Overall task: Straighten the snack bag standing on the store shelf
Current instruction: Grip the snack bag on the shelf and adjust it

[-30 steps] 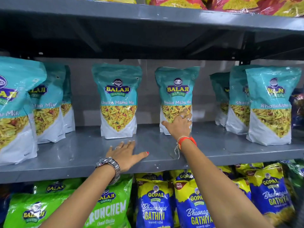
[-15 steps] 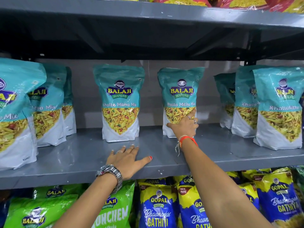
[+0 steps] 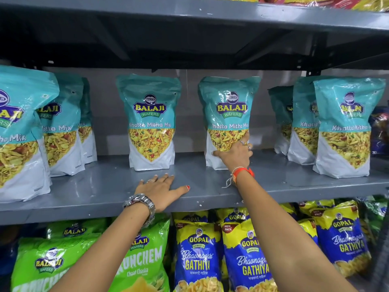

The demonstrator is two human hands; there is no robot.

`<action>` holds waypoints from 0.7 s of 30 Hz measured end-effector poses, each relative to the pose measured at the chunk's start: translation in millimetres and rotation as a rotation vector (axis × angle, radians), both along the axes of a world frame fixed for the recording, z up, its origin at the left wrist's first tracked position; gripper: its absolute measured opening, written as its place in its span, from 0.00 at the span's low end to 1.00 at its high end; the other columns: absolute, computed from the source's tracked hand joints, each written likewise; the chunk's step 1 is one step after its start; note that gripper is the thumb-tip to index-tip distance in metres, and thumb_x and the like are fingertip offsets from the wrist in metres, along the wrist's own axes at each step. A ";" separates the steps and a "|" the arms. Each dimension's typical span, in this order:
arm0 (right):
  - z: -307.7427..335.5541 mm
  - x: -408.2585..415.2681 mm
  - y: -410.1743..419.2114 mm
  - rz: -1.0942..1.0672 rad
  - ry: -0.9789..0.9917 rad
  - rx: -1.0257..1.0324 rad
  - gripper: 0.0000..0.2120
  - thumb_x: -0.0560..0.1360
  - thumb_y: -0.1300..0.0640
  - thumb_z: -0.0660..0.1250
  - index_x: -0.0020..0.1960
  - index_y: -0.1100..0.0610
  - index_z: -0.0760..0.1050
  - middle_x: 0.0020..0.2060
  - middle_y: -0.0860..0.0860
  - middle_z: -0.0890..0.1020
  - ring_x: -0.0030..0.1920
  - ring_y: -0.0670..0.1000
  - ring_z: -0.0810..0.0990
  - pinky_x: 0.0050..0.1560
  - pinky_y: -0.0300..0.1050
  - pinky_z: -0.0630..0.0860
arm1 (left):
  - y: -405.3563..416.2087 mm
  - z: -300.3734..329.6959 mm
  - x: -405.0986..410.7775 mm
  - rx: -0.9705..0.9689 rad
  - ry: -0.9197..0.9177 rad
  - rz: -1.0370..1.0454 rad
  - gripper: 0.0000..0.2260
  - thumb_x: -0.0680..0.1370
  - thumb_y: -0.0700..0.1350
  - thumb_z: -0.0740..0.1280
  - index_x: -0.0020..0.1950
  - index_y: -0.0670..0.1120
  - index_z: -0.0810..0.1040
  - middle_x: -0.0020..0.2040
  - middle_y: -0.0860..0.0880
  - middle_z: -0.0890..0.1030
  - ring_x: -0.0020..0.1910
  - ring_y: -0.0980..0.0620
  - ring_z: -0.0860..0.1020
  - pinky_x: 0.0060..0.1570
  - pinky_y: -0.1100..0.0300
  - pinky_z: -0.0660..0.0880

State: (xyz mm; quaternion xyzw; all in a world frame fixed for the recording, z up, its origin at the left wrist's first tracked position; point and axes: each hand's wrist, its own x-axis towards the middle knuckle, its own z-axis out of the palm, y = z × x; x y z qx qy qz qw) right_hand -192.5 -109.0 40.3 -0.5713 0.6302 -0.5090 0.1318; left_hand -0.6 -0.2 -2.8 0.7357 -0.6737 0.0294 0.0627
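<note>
A teal and white Balaji Khatta Mitha Mix snack bag (image 3: 229,106) stands upright near the back of the grey metal shelf (image 3: 101,186), right of centre. My right hand (image 3: 235,154) grips the lower front of this bag, thumb at its left base and fingers around its right side. My left hand (image 3: 161,190) lies flat on the shelf with fingers spread, just in front of a second identical bag (image 3: 150,121), which it does not touch.
More teal bags stand in rows at the left (image 3: 23,133) and the right (image 3: 345,127) of the shelf. Below hang green Balaji packs (image 3: 143,253) and blue-yellow Gopal Gathiya packs (image 3: 197,256). Another shelf (image 3: 189,15) runs overhead.
My right hand has slid higher on the bag and wrapped around its lower part. The left hand stays flat on the shelf.
</note>
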 end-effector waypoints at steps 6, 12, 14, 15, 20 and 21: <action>-3.1 -13.4 25.8 0.014 -0.003 -0.027 0.61 0.61 0.46 0.80 0.77 0.59 0.42 0.68 0.64 0.64 0.68 0.66 0.65 0.62 0.60 0.71 | 0.8 0.3 0.9 -0.002 0.000 -0.003 0.39 0.68 0.72 0.44 0.74 0.52 0.53 0.76 0.52 0.53 0.74 0.49 0.53 0.70 0.45 0.50; -8.5 -25.7 53.0 0.007 0.029 -0.058 0.59 0.59 0.43 0.80 0.76 0.60 0.47 0.67 0.63 0.66 0.67 0.65 0.66 0.60 0.58 0.72 | 1.8 0.9 1.4 0.004 0.003 -0.004 0.42 0.65 0.73 0.43 0.74 0.52 0.54 0.76 0.52 0.53 0.74 0.48 0.53 0.70 0.45 0.51; -8.9 -27.7 61.2 -0.001 0.040 -0.049 0.59 0.58 0.43 0.80 0.75 0.60 0.48 0.67 0.63 0.65 0.67 0.65 0.66 0.60 0.58 0.72 | 1.8 1.4 1.2 0.006 0.009 0.000 0.43 0.64 0.74 0.42 0.74 0.52 0.54 0.76 0.52 0.54 0.74 0.48 0.54 0.70 0.45 0.52; -9.0 -28.7 64.6 0.000 0.038 -0.052 0.59 0.58 0.43 0.80 0.75 0.59 0.48 0.67 0.62 0.65 0.67 0.65 0.66 0.61 0.58 0.71 | 1.3 1.4 1.1 0.006 0.010 0.001 0.43 0.64 0.74 0.42 0.74 0.52 0.54 0.76 0.52 0.54 0.74 0.48 0.54 0.70 0.45 0.51; -9.7 -34.6 77.8 0.018 0.025 -0.080 0.60 0.58 0.44 0.80 0.75 0.59 0.47 0.67 0.62 0.65 0.67 0.65 0.66 0.61 0.57 0.71 | -1.1 -0.7 2.2 -0.002 0.028 0.000 0.42 0.66 0.73 0.44 0.74 0.52 0.54 0.76 0.51 0.53 0.74 0.49 0.53 0.70 0.44 0.50; -9.6 -35.8 79.7 0.020 0.023 -0.081 0.60 0.58 0.44 0.80 0.76 0.59 0.47 0.67 0.62 0.65 0.67 0.65 0.66 0.61 0.57 0.71 | -1.1 -0.7 2.4 -0.001 0.029 0.000 0.42 0.65 0.74 0.44 0.74 0.52 0.54 0.76 0.51 0.54 0.74 0.49 0.53 0.70 0.44 0.50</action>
